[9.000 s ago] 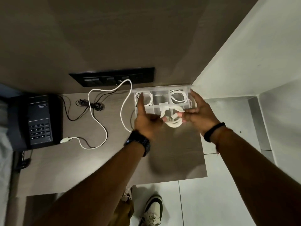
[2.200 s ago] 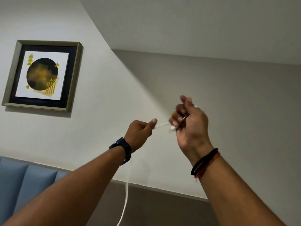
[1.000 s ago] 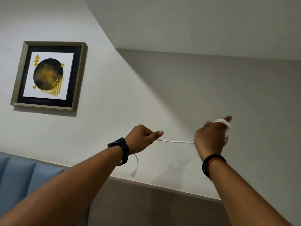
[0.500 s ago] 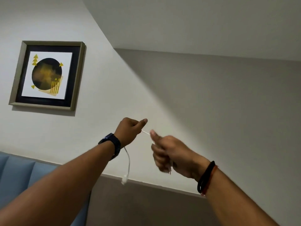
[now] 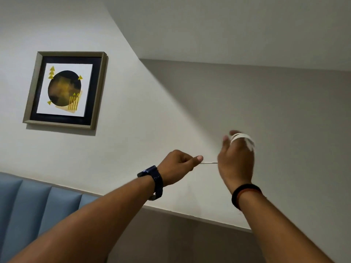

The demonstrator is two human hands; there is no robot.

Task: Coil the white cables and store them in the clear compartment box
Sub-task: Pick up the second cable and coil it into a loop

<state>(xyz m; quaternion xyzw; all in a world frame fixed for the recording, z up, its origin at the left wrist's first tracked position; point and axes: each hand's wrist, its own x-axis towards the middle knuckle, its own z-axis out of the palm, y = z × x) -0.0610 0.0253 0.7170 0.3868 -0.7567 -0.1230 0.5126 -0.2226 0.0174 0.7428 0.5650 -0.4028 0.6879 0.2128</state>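
So both arms are stretched up in front of the wall. The left hand point(image 5: 177, 165) is closed in a loose fist, pinching the white cable point(image 5: 209, 163) between thumb and forefinger. Only a short taut bit of it shows between the two hands.

The right hand point(image 5: 235, 164) is partly open with the fingers spread, and the rest of the cable is wound around its fingers as a coil point(image 5: 242, 138). That hand is blurry, so I can't tell how many loops there are or how snug they sit.

What I'd worry about: the loops sit pretty high up near the fingertips, so if the fingers close or tilt the whole bundle could slide off and spring open. Also if the left pinch lets go too soon, the tail probably goes slack and the last wraps loosen. Pulling too hard could cinch the coil tight on the fingers and make it a pain to slip off.

The clear compartment box isn't in view, just a framed picture point(image 5: 64, 90) on the wall.
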